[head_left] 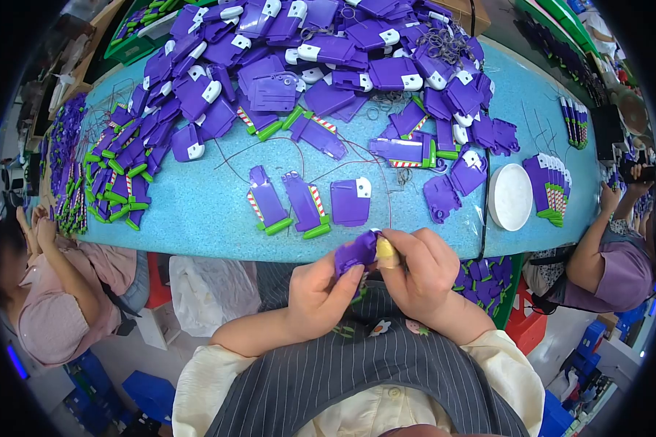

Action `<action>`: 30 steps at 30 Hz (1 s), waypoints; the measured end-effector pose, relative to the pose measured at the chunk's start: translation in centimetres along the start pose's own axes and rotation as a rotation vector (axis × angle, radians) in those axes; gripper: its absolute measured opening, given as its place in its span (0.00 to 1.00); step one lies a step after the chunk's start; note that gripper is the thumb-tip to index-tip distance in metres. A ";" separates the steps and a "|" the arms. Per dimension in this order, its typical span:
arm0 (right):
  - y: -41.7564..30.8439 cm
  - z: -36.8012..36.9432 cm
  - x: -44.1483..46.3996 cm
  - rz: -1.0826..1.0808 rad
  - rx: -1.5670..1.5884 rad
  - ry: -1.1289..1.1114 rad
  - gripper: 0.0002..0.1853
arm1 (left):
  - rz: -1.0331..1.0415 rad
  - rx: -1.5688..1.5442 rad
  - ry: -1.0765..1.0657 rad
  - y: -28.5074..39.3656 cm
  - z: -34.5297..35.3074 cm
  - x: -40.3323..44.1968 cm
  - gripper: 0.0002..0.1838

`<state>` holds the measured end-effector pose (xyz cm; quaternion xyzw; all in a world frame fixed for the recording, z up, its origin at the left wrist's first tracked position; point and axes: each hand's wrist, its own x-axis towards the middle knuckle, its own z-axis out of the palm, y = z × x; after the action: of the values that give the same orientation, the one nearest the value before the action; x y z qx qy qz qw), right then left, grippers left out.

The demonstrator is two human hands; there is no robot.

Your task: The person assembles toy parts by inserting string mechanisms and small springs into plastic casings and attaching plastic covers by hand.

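Close to my body, at the table's front edge, my left hand (317, 295) grips a purple plastic part (353, 253) between thumb and fingers. My right hand (424, 273) pinches the same part at its right end, and a yellow wrap (388, 253) covers one of its fingertips. What lies between the right fingertips is too small to make out. Just beyond my hands lie two purple wing pieces (267, 202) (302, 200) with green ends and red-white striped edges. Beside them is a purple plate (349, 205) with a white corner.
A big heap of purple-and-white parts (270, 87) covers the table's far side, with thin wires (444, 47) on it. Green-ended pieces (116, 189) pile up left. Right are a white lid-like disc (511, 197) and stacked wings (548, 186). People sit at both sides.
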<state>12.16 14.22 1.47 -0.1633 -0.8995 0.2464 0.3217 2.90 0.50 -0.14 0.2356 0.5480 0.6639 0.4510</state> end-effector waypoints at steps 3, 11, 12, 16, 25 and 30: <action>-0.2 -0.2 1.0 0.108 0.164 -0.026 0.10 | 0.340 0.583 -0.031 0.6 -0.3 0.8 0.16; 4.6 0.6 4.9 0.542 0.790 -0.233 0.08 | 0.068 0.252 -0.381 1.9 -1.6 1.0 0.14; 4.8 0.9 5.2 0.510 0.683 0.057 0.09 | -0.213 -0.088 -0.326 2.3 -1.5 0.8 0.14; 1.9 -0.4 2.7 0.539 0.831 -0.270 0.12 | -0.170 -0.342 -0.024 3.0 -0.9 1.4 0.15; 0.2 0.2 -0.9 0.370 0.658 -0.186 0.16 | 0.482 0.755 0.165 1.0 0.6 1.1 0.14; -0.3 0.2 -0.3 0.376 0.657 -0.133 0.13 | 0.244 0.254 0.105 -0.7 0.0 0.8 0.13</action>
<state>12.17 13.81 1.34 -0.1975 -0.7459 0.5863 0.2468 2.74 1.20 -0.89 0.3204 0.6177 0.6505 0.3044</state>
